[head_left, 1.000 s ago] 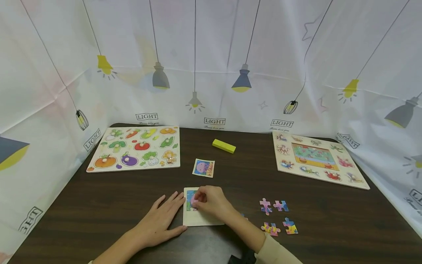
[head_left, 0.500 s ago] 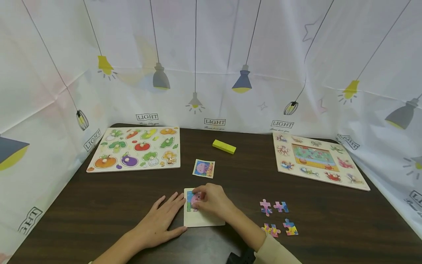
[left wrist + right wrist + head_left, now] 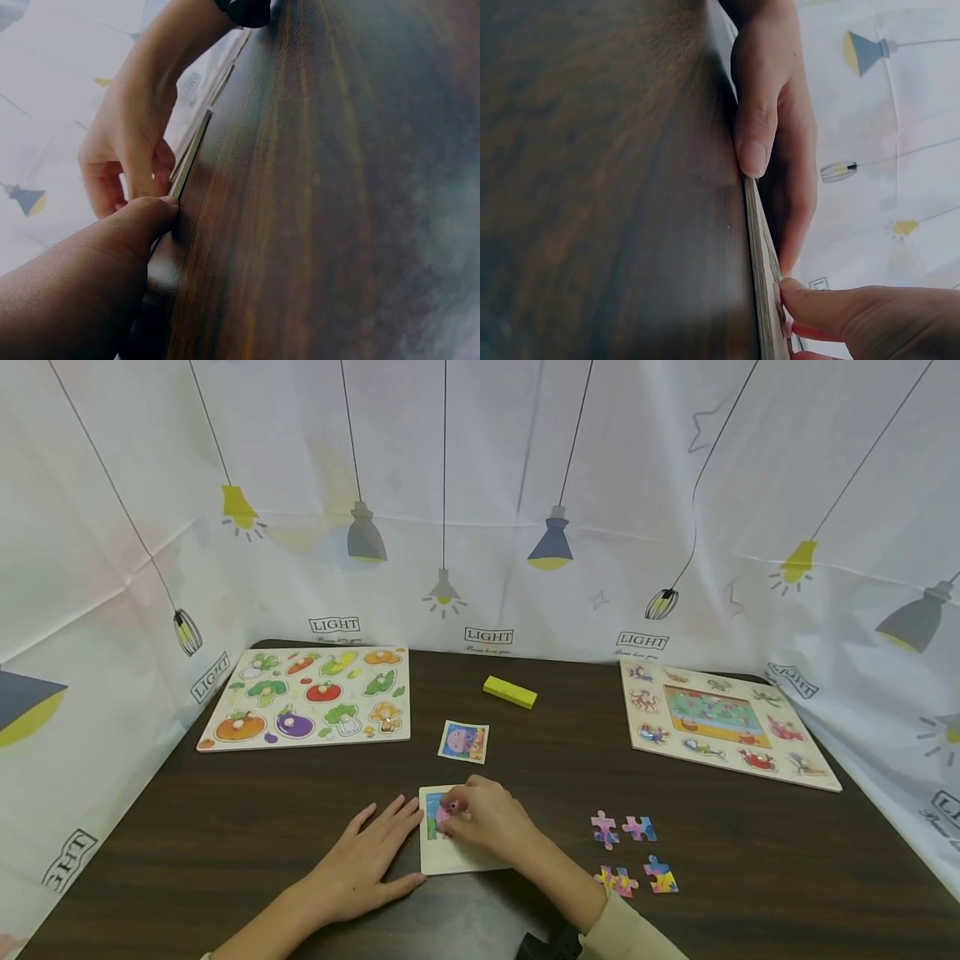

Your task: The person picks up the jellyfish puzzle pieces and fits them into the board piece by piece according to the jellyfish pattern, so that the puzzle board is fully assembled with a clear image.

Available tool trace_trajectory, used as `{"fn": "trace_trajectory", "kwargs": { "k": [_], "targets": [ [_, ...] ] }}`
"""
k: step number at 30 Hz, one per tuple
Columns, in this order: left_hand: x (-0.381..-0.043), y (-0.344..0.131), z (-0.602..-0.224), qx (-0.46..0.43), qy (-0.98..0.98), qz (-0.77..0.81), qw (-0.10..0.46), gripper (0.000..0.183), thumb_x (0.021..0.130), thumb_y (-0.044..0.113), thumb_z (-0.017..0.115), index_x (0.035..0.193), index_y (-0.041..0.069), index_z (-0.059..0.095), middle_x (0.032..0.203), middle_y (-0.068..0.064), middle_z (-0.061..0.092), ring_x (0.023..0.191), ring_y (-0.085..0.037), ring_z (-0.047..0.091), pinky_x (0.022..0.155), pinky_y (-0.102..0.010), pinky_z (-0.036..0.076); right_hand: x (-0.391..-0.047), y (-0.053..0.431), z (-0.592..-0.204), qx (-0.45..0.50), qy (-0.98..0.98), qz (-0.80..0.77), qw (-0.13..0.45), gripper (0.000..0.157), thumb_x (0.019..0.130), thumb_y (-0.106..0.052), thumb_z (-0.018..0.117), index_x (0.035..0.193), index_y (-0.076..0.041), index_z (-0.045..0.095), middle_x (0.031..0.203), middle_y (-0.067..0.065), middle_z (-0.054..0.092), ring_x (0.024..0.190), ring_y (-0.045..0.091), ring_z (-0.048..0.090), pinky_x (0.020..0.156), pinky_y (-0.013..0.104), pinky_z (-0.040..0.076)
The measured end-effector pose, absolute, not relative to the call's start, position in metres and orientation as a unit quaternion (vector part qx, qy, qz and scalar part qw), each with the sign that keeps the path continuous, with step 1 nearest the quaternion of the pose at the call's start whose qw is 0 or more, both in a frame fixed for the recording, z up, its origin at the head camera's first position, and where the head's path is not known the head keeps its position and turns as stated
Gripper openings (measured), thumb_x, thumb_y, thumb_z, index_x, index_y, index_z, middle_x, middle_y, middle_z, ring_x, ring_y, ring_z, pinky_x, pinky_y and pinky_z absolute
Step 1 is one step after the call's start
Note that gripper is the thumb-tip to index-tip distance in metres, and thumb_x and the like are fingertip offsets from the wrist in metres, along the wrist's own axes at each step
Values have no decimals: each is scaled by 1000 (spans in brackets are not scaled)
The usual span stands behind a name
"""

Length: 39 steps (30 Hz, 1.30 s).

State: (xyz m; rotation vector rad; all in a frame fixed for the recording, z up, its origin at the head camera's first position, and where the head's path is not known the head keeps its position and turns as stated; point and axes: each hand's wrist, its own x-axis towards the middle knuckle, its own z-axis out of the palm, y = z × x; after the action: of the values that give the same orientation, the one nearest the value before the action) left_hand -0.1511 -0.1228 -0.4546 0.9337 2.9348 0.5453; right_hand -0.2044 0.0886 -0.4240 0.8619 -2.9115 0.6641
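A pale wooden puzzle board lies in front of me, its picture partly filled with blue, green and pink jigsaw pieces at the upper left. My left hand lies flat with spread fingers, its fingertips and thumb right at the board's left edge. Over the picture, my right hand pinches a pink jigsaw piece between thumb and forefinger; the hand covers the board's right part. Seen edge-on in the right wrist view, the board has the left thumb at one end and the right fingertips on its face.
Several loose jigsaw pieces lie on the dark table to the right. Beyond the board are a small picture card and a yellow block. A vegetable puzzle board stands back left, a sea-animal puzzle board back right.
My right hand has shifted slightly up and right over the board, its fingers moving about the pink piece. A small piece beside the right forearm is now hidden. The left hand stays put.
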Motion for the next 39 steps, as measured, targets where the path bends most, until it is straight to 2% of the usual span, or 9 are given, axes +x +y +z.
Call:
{"fn": "trace_trajectory", "kwargs": {
  "k": [7, 21, 28, 33, 39],
  "targets": [
    [-152, -123, -454, 301, 938, 174, 4, 77, 88, 61, 41, 145, 12, 26, 151, -1, 20, 138, -19, 14, 107, -50, 10, -202, 88, -422, 255, -944, 208, 17, 23, 77, -36, 73, 93, -20, 71, 79, -5, 55, 65, 8, 51, 50, 22, 39],
    [-151, -122, -457, 301, 938, 174, 4, 77, 88, 62, 41, 145, 12, 27, 151, -1, 21, 138, -19, 14, 107, -50, 9, -199, 96, -415, 266, -941, 206, 15, 24, 77, -34, 73, 94, -18, 70, 84, -4, 58, 72, 9, 55, 56, 24, 44],
    [-151, -123, -457, 305, 936, 173, -10, 77, 88, 61, 42, 145, 11, 27, 150, -2, 22, 137, -19, 16, 106, -50, 10, -199, 119, -408, 258, -940, 219, 34, 27, 76, -26, 75, 98, -13, 69, 85, 0, 60, 69, 11, 53, 55, 23, 43],
    [-150, -123, -458, 307, 935, 177, -13, 76, 88, 60, 42, 145, 12, 26, 150, -2, 22, 138, -19, 15, 107, -49, 10, -198, 142, -408, 243, -944, 218, 44, 27, 75, -21, 76, 98, -12, 69, 88, 1, 61, 78, 14, 56, 65, 29, 48],
    [-151, -124, -459, 317, 930, 181, -26, 68, 89, 59, 43, 144, 20, 31, 150, -5, 24, 137, -22, 17, 105, -52, 12, -197, 173, -408, 199, -955, 218, 37, 27, 74, -17, 77, 99, -12, 68, 91, 0, 60, 77, 16, 53, 66, 30, 46]
  ]
}}
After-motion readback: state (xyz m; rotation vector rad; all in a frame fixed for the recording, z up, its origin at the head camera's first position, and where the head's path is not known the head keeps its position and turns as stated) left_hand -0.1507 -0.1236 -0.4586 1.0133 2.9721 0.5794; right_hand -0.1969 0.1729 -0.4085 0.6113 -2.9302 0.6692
